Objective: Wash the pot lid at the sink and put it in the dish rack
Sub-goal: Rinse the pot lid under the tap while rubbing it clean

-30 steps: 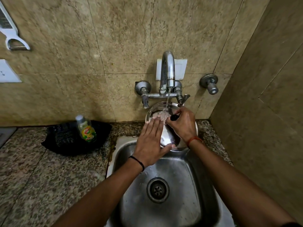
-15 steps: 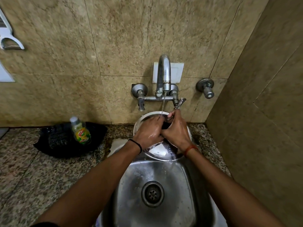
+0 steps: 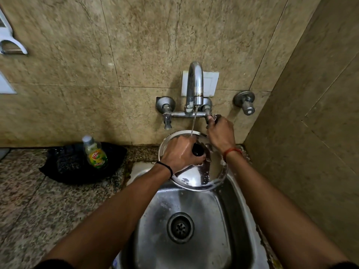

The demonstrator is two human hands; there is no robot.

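Since half a second ago, right hand [image 3: 220, 133] gone from the lid's knob up to the tap's right handle [image 3: 213, 118], fingers curled round it. Left hand [image 3: 182, 154] now gripping the black knob [image 3: 198, 150] alone, fingers wrapped round it, holding the steel pot lid [image 3: 202, 177] tilted at centre frame over the back of the sink [image 3: 194, 210]. Thin stream from the tap [image 3: 195, 84] falling onto the lid's upper rim beside the left knuckles. At left of frame, dish-soap bottle [image 3: 95, 152] standing on a black cloth [image 3: 64, 166] on the speckled counter [image 3: 38, 200].
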